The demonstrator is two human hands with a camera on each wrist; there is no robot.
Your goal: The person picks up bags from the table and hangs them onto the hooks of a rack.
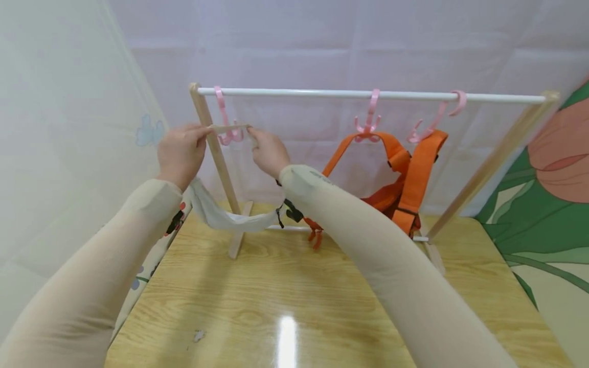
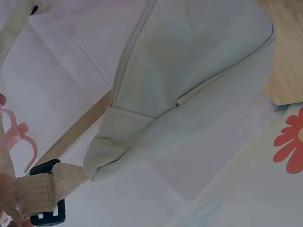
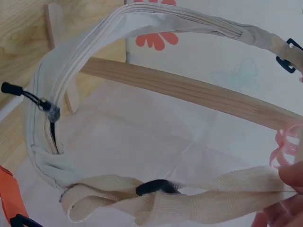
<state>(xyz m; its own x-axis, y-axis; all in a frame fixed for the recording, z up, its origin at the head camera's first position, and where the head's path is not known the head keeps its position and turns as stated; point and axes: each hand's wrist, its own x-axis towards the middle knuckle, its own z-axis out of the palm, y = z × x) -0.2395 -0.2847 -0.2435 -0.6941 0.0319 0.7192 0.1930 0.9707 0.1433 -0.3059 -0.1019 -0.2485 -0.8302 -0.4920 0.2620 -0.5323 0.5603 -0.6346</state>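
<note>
A pale grey waist bag point(image 1: 230, 220) with a beige webbing strap point(image 1: 230, 128) hangs in a loop below both hands. My left hand point(image 1: 181, 156) pinches the strap at one end of a stretched section, near a black buckle point(image 2: 57, 215). At the other end of that section, the thumb and fingers of my right hand point(image 1: 270, 152) pinch it. The stretched strap crosses in front of a pink hook point(image 1: 222, 115) at the rack's left. A black zipper pull point(image 3: 12, 89) dangles from the bag in the right wrist view.
The rack has a white rail point(image 1: 299, 93) between wooden posts point(image 1: 494, 168) and stands on a wood-grain table point(image 1: 257, 296). An orange strap harness point(image 1: 409, 189) hangs from the middle pink hook point(image 1: 369, 115) and the right one point(image 1: 434, 120). Cloth backdrops surround the table.
</note>
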